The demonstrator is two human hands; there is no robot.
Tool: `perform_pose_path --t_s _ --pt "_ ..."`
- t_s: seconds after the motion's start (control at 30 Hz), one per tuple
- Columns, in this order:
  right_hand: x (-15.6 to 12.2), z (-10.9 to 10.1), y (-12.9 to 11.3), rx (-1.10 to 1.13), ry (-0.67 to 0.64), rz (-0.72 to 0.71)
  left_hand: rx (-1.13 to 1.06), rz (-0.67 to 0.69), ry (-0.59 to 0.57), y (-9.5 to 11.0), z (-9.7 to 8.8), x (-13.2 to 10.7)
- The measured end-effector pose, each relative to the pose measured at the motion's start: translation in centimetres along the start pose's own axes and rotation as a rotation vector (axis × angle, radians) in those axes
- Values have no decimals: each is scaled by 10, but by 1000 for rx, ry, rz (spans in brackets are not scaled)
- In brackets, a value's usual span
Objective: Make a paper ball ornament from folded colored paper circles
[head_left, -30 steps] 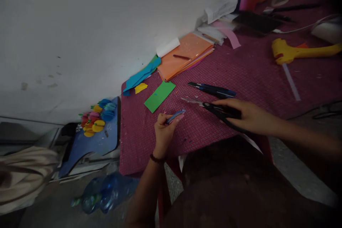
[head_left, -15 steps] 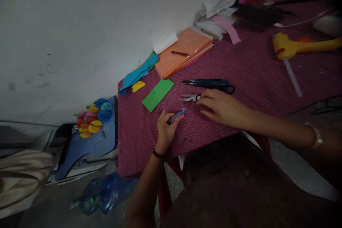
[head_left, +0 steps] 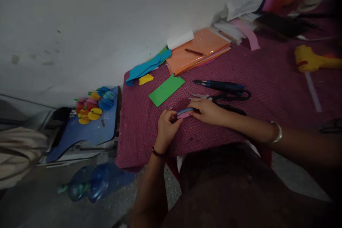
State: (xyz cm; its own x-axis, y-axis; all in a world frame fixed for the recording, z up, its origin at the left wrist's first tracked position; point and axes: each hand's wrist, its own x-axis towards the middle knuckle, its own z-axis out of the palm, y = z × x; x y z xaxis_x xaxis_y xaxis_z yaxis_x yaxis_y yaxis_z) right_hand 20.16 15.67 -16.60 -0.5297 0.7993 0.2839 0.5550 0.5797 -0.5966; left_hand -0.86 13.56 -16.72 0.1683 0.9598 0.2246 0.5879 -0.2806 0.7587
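Pink and blue strips, stacked and slightly curved, stretch between my two hands just above the near part of the table; whether they are paper or foam I cannot tell. My left hand pinches their left end between thumb and fingers. At the right end, the fingers of my right hand are closed on the same strips. Directly beyond the right hand lie black-handled scissors, and a utility knife rests behind them. A green sheet lies flat beyond the left hand.
Along the wall are blue strips, a yellow scrap and orange sheets with a pencil on top. A yellow glue gun lies at right. Colourful rounded craft pieces sit on a blue board beyond the table's left edge.
My right hand has come away from the scissors and moved left to the strips, closing on their right end. My left hand still holds them. The camera view has shifted somewhat.
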Motion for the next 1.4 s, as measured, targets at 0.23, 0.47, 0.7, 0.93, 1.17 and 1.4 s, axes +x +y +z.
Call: perform_pose_path --t_s 0.23,0.47,0.7,0.93,1.17,1.4 --pt "0 4 3 25 -43 -27 -75 -46 -66 -4 -2 -2" --pt "-1 6 3 29 -69 -5 -10 -25 -71 -4 1 -3" --pt "-2 7 3 37 -78 -6 48 32 -18 -2 0 -2" --pt "-3 -8 -19 80 -84 -14 -105 117 -118 20 -6 -2" --pt "-69 -64 9 -359 34 111 -949 -364 156 31 -35 -29" --pt "-104 -59 38 -653 -9 187 -1392 -674 395 38 -34 -28"
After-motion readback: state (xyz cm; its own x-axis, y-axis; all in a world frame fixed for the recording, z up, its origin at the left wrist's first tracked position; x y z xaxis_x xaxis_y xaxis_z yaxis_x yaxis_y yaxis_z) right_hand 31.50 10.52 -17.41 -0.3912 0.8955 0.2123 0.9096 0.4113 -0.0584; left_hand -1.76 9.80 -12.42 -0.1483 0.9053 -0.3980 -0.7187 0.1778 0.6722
